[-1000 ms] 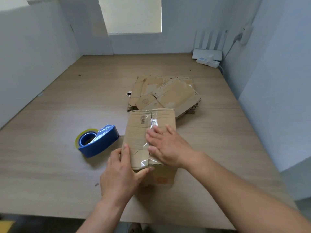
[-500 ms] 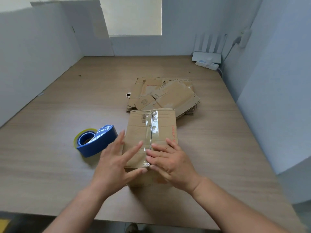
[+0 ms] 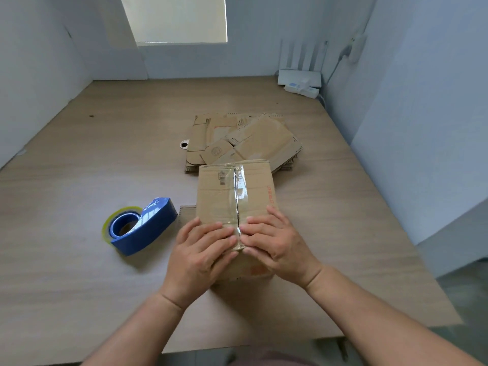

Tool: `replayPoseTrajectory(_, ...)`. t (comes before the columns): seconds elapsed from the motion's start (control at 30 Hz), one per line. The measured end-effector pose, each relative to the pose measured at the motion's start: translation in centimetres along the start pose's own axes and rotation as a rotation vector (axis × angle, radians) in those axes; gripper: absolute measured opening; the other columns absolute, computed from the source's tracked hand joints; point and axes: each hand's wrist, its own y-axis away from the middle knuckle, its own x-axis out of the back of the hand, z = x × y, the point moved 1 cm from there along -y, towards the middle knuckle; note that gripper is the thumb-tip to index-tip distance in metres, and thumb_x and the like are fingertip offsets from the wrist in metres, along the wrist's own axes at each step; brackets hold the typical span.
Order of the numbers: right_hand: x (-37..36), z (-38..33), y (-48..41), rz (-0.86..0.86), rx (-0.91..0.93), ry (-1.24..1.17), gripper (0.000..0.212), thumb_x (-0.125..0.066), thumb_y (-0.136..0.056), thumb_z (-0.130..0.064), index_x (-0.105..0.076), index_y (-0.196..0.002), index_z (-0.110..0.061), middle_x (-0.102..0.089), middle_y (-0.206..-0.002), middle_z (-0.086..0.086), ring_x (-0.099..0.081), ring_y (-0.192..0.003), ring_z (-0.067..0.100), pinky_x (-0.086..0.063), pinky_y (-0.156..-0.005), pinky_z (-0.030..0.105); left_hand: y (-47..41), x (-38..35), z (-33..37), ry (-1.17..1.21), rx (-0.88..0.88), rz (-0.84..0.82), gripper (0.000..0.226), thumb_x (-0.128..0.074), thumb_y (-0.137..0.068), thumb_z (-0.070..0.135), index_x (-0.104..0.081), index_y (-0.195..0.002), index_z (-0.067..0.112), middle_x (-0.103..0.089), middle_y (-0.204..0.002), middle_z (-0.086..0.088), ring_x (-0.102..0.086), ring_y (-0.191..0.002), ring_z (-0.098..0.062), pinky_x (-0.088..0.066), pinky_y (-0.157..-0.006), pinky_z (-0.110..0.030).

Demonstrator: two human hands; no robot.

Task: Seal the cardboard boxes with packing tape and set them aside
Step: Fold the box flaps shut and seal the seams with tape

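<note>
Counter [image 3: 79, 273]: pale wood-grain top, closed in by grey-white panels at left, back and right

Tape dispenser [image 3: 153, 228]: blue, lying on the counter left of the box and apart from it; a roll of clear tape [image 3: 107, 225] with a yellowish rim sits in it

Small white ring [image 3: 184, 144]: flat on the counter, just beside the left edge of the flattened stack; too small to tell what it is

Left hand [image 3: 198, 257]: released, fingers nearly straight and laid on the near left part of the box top, fingertips reaching the centre seam

Cardboard box [image 3: 256, 186]: assembled and closed, standing mid-counter directly before the person; barcode label on the left flap, red print along the right edge; a strip of clear tape [image 3: 239, 188] runs along the centre seam from far edge to near edge

Right hand [image 3: 274, 241]: released, fingers flat on the near right part of the box top, fingertips meeting those of the left hand at the seam, pressing on the near end of the strip

Flattened boxes [image 3: 264, 138]: loose stack lying flat just behind the cardboard box

Router [image 3: 299, 75]: white, upright antennas, far right corner against the back panel

Power strip [image 3: 303, 90]: white, just in front of the router

Wall plug [image 3: 355, 48]: white, on the right panel above the router, cable hanging from it
</note>
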Motion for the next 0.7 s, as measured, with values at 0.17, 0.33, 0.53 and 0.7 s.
replayPoseTrajectory(0.17,2.5,-1.1,-4.0,-0.077,-0.337,-0.246,0.042,-0.048,-0.09,-0.049,-0.074,-0.093,-0.016,-0.071,-0.102,-0.002,-0.063,-0.098,0.019,-0.047,-0.09,0.04,-0.1,1.2,-1.6,0.059,0.076,-0.14,0.067,-0.057,-0.08,0.064,-0.06,-0.126,0.015,-0.055,-0.136,-0.004,-0.046,-0.13,-0.022,-0.03,-0.11,-0.041)
replayPoseTrajectory(0.33,-0.3,2.4,-12.1,-0.454,-0.533,0.048,0.06,-0.032,-0.102,-0.043,-0.017,-0.153,-0.015,-0.009,-0.161,0.002,-0.008,-0.148,0.017,-0.007,-0.119,0.033,-0.1,0.6,-2.0,0.054,0.258,-0.309,0.101,-0.048,-0.071,0.073,-0.024,-0.147,0.012,-0.029,-0.153,-0.019,-0.019,-0.142,-0.026,-0.012,-0.115,-0.038)
replayPoseTrajectory(0.53,-2.1,2.6,-12.8,-0.694,-0.526,0.287,0.061,-0.025,-0.102,-0.047,-0.009,-0.154,-0.019,0.001,-0.162,-0.002,0.004,-0.148,0.017,0.002,-0.118,0.041,-0.2,0.5,-1.8,0.214,0.514,-0.338,0.117,-0.042,-0.07,0.08,0.022,-0.145,0.017,0.004,-0.161,-0.01,0.014,-0.144,-0.008,0.007,-0.116,-0.026)
replayPoseTrajectory(0.7,0.1,-1.2,-7.6,-0.7,-0.378,0.178,0.081,-0.019,-0.085,-0.074,-0.025,-0.151,-0.028,-0.013,-0.16,-0.01,-0.003,-0.148,0.012,0.004,-0.117,0.036,-1.0,1.3,-2.8,0.259,0.66,-0.33,0.116,-0.067,-0.076,0.059,0.007,-0.152,0.011,-0.027,-0.156,-0.007,-0.033,-0.139,-0.022,-0.029,-0.112,-0.036)
